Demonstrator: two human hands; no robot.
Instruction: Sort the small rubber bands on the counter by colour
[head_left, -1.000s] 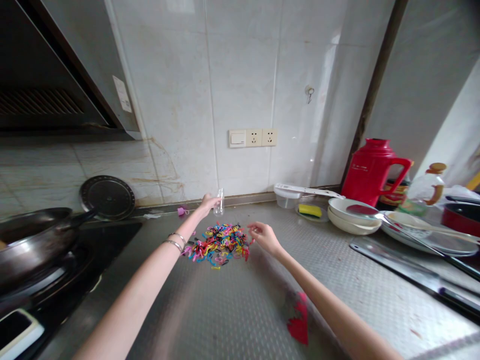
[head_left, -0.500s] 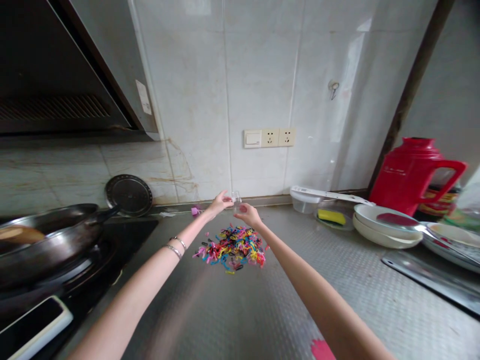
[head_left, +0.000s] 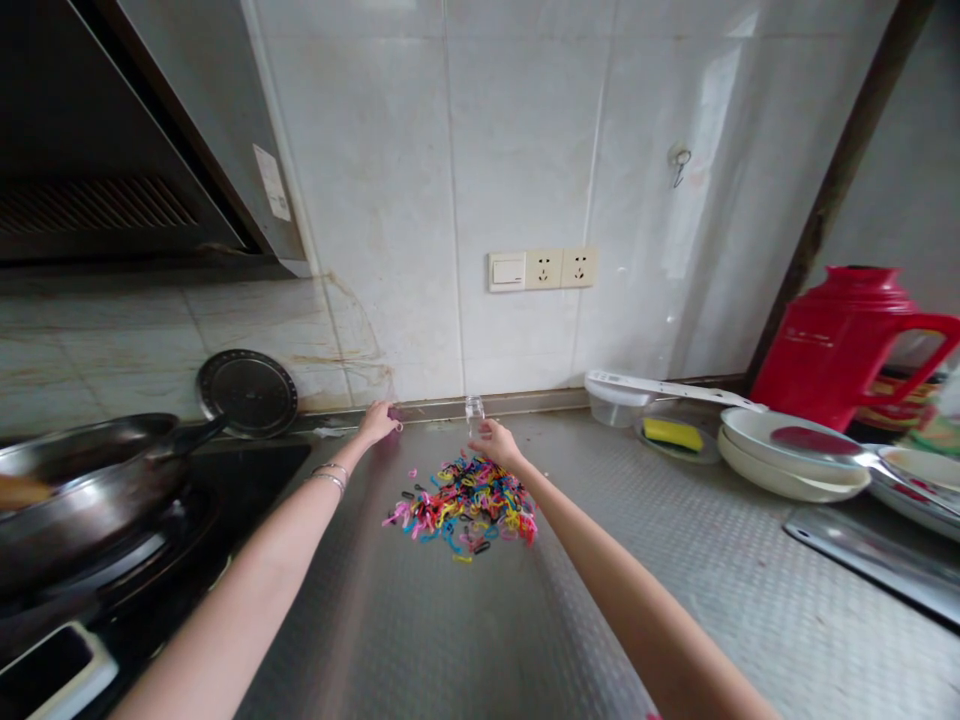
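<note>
A pile of small coloured elastic bands (head_left: 466, 501) lies on the steel counter (head_left: 465, 620). Just behind it my right hand (head_left: 495, 443) grips a small clear glass bottle (head_left: 474, 411), which stands upright near the wall. My left hand (head_left: 377, 422) reaches far left of the bottle to the counter's back edge, its fingers closed over a small purple thing (head_left: 394, 413), which I can barely make out. Two thin bangles circle my left wrist.
A dark wok (head_left: 82, 490) sits on the stove at left, with a round lid (head_left: 247, 393) leaning on the wall. At right are a sponge dish (head_left: 664, 433), stacked white plates (head_left: 787, 455), a red jug (head_left: 847, 340) and a clear container (head_left: 616, 400).
The bottle passed from my left hand to my right. My left hand then moved left to the small purple thing by the wall. The view shifted slightly.
</note>
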